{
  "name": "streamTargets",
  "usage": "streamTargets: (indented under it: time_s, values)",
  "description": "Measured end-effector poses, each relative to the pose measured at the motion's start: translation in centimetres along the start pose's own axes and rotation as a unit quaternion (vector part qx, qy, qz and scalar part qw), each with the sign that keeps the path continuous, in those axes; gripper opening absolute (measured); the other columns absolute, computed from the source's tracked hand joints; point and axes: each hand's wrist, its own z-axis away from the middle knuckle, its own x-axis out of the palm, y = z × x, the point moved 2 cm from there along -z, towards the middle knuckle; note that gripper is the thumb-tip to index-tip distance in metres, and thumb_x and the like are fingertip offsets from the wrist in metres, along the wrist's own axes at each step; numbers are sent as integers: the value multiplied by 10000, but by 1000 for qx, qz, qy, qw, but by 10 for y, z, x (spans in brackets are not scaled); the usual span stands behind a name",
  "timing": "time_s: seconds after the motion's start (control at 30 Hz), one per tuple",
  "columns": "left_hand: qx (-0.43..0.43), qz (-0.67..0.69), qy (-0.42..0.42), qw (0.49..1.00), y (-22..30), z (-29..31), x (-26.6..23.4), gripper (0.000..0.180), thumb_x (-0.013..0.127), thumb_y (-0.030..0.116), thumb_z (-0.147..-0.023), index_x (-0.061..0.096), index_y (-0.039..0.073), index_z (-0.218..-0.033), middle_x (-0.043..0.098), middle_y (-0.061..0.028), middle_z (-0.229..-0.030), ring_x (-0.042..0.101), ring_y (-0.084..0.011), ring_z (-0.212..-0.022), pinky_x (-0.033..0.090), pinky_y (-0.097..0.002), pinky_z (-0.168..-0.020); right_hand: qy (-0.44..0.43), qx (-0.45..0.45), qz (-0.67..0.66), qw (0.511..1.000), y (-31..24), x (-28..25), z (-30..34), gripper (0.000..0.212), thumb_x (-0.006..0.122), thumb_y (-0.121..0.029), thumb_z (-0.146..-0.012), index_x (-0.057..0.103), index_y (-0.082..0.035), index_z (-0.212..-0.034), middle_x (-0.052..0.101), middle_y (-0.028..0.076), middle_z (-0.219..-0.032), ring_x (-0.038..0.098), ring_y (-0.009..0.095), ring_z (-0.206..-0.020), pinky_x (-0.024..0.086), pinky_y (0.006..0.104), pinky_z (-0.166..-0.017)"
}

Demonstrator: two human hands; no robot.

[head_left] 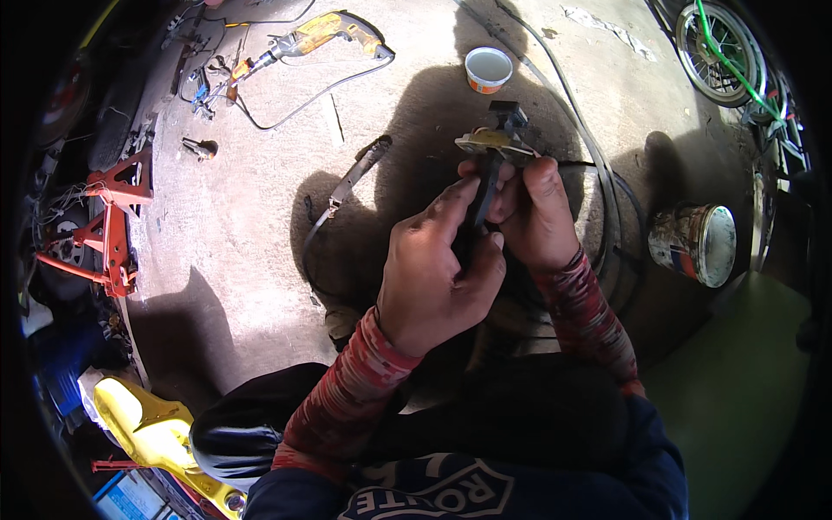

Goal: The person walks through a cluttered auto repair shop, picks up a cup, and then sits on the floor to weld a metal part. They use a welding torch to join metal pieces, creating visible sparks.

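Note:
In front of me, my left hand (442, 269) closes thumb and fingers round a narrow black bar (485, 191) that slants up between both hands. Its upper end meets a small metal part (490, 140) with a yellowish middle and pale edges; a dark block (509, 113) stands out behind it. My right hand (543, 212) grips this metal part from the right, with the thumb up along its side. Both sets of fingertips nearly touch, and they hide the lower side of the part. I cannot tell whether bar and part are joined.
Beyond my hands stands a white tub (489, 69). A yellow power tool (325, 36) with a cord lies far left, an electrode holder (357, 173) nearer. Cables (598, 191) run on the right beside a stained bucket (693, 245). Red metal frames (113, 230) and a yellow panel (156, 433) line the left.

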Motion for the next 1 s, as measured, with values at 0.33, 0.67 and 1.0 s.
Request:
streamTargets:
  time_s: [0.33,0.67,1.0]
  values:
    - [-22,52,-16,998,16,-26,20,430,592,-37,-834,555,-83,-1259,669,-223,-935,713,-343,-791,552,-347,-736,16,-24,-6,1000,-32,-1,-5,829,369,-704,-1004,637,46,-1234,701,50,-1003,493,101,-756,367,257,-679]
    - [-132,138,-32,981,7,-21,24,389,523,-56,-928,527,-73,-1316,675,-184,-1035,693,-207,-912,547,-334,-800,56,-46,5,997,-33,-5,-6,725,397,-641,-1030,646,17,-1208,730,104,-1106,555,100,-751,428,254,-677]
    - [-139,188,-14,972,1,-11,31,401,477,6,-1008,504,-4,-1408,680,-73,-1028,647,-102,-895,527,-258,-773,34,-44,-32,998,-28,-3,-4,615,497,-548,-1032,605,-3,-1297,722,122,-1137,572,64,-750,470,209,-665]
